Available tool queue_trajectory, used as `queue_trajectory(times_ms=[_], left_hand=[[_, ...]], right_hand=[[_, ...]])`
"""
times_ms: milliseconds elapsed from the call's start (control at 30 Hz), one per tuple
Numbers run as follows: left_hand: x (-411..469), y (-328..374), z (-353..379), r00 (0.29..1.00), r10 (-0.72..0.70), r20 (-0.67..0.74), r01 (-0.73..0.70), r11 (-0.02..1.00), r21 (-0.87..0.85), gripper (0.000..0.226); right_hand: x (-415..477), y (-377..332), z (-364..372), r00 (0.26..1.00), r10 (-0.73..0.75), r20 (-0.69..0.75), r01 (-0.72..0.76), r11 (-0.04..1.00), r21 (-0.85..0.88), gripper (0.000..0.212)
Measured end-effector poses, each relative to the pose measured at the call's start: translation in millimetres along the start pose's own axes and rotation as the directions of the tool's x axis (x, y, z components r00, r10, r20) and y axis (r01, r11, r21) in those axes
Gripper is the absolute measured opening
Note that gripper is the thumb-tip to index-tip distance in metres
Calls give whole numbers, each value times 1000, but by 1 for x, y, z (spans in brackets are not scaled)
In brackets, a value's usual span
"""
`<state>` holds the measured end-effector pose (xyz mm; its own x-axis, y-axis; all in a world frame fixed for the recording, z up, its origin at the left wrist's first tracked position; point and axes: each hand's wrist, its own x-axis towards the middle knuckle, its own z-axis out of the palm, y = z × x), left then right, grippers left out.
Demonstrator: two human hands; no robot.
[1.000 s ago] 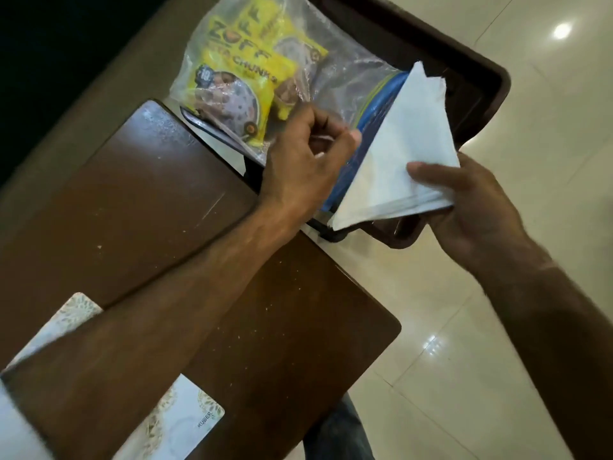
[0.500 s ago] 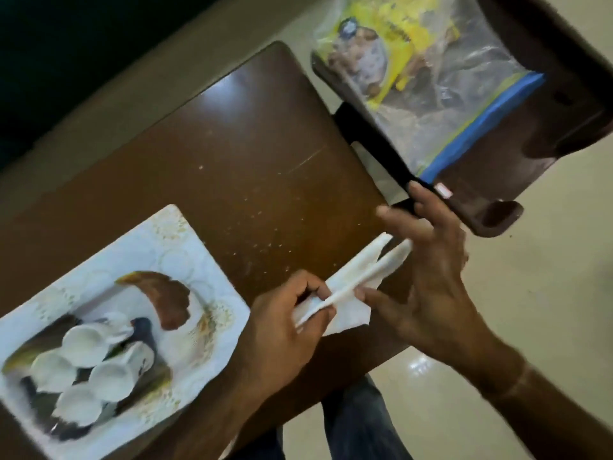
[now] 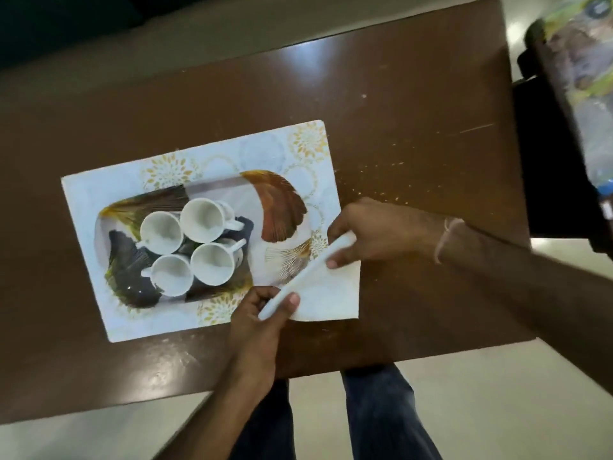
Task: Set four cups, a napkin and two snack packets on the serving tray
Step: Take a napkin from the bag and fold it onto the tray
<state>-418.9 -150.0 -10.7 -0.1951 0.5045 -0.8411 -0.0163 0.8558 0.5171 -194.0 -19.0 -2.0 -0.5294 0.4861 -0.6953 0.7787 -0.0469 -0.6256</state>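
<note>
A patterned white serving tray (image 3: 109, 207) lies on the brown table (image 3: 398, 111). Several white cups (image 3: 202, 220) stand close together in its left half. A white napkin (image 3: 331, 293) hangs over the tray's near right corner and the table. My left hand (image 3: 262, 310) pinches its near end, and my right hand (image 3: 371, 234) pinches its far end, so the folded edge is stretched between them. A clear zip bag with yellow snack packets (image 3: 577, 61) lies on a dark chair at the far right, partly cut off by the frame.
The dark chair (image 3: 557, 180) stands against the table's right edge. Pale tiled floor (image 3: 497, 410) surrounds the table. My legs in blue jeans (image 3: 378, 419) are under the near edge. Bare table shows behind and to the right of the tray.
Both hands have carried the napkin from the bag on the chair leftward to the tray's right corner. The view has swung left, bringing the tray and cups into full sight.
</note>
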Motion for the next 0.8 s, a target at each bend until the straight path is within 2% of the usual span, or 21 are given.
queue_trajectory(times_ms=[67,167,300,367,467,633,800], left_hand=[[10,-5,-13,995,-74,-64,63,986,-154,41],[20,-8,-27,987,-118,-113,76,944,-321,32],[25,-10,-35,971,-130,-202,32,905,-424,21],[28,-8,-33,958,-163,-235,37,886,-462,13],[32,-5,-32,946,-211,-247,68,871,-486,14],[35,-4,-31,935,-243,-257,99,878,-468,19],[32,-4,-36,920,-314,-234,177,867,-466,16]], right_hand=[[23,-14,7,997,40,-67,-35,997,68,37],[48,-37,21,968,111,-223,-76,984,162,40],[69,-61,37,903,194,-385,-156,980,127,42],[70,-67,44,875,217,-433,-206,976,72,41],[66,-69,51,813,270,-516,-320,948,-7,45],[61,-61,61,758,420,-499,-432,897,98,62],[60,-66,70,722,333,-606,-386,921,45,53]])
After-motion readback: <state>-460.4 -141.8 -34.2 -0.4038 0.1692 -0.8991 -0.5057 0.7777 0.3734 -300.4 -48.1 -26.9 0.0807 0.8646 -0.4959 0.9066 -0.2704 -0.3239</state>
